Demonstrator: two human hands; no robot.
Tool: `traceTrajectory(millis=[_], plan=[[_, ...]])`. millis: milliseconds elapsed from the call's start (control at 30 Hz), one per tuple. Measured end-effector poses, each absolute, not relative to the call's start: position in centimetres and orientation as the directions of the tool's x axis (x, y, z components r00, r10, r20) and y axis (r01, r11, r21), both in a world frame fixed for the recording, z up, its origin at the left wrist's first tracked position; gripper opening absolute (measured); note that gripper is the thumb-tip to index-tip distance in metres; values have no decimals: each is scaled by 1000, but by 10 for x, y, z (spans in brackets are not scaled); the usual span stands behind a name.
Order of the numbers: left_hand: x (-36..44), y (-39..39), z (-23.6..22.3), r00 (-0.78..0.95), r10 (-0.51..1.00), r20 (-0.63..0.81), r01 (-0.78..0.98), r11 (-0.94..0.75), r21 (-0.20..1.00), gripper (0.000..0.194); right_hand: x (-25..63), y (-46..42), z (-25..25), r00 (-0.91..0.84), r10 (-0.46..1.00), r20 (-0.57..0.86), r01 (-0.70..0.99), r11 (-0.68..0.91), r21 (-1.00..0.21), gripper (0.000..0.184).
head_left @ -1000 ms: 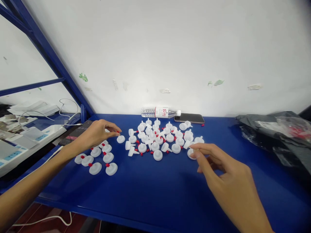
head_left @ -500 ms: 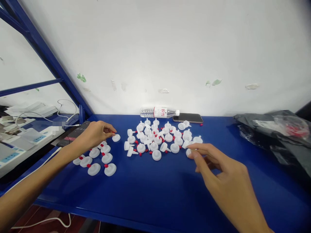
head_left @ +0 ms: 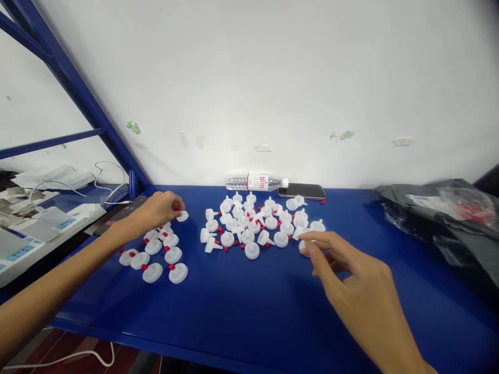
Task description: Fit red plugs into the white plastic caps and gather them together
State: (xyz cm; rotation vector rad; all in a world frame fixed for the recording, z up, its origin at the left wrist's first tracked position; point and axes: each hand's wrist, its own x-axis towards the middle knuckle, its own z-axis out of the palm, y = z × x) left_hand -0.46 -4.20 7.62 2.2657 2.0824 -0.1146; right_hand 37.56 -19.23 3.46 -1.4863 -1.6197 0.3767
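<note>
On the blue table (head_left: 241, 301) lies a loose pile of white plastic discs with stems (head_left: 253, 223), with small red caps scattered among them. To the left is a group of discs fitted with red caps (head_left: 156, 254). My left hand (head_left: 158, 209) is curled at the top of that group, its fingertips pinching a white disc with a red cap (head_left: 181, 215) against the table. My right hand (head_left: 351, 280) reaches to the pile's right edge, thumb and forefinger closed on a white disc (head_left: 304, 245).
A clear water bottle (head_left: 255, 182) lies on its side against the wall, with a dark phone (head_left: 302, 190) beside it. Black plastic bags (head_left: 440, 213) sit at the right. A dark device (head_left: 117, 215), cables and white power strips (head_left: 42, 228) are at the left.
My left hand has drawn the capped disc leftwards, from near the pile to the top of the finished group. My right hand has barely moved.
</note>
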Motion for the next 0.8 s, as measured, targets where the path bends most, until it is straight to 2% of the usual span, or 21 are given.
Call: traceTrajectory(millis=[100,233,300,400,600,800], plan=[[0,-45,77,82,992,-96,994,-88,-62,26,375,-192,35,99,910,403,651,247,-718,13],[20,-56,79,103,994,23,989,-100,-106,48,375,-191,35,98,900,424,659,260,-705,13],[33,-58,79,137,990,42,988,-133,-74,54,375,-190,35,97,894,437,661,270,-700,14],[49,-50,76,200,979,-49,980,-199,27,54,376,-190,35,93,880,466,664,294,-688,13],[53,-24,75,268,939,-217,959,-239,151,37,373,-190,39,88,863,497,639,334,-693,14],[39,-39,98,246,955,-167,956,-211,204,44,372,-189,38,78,859,506,626,352,-696,14]])
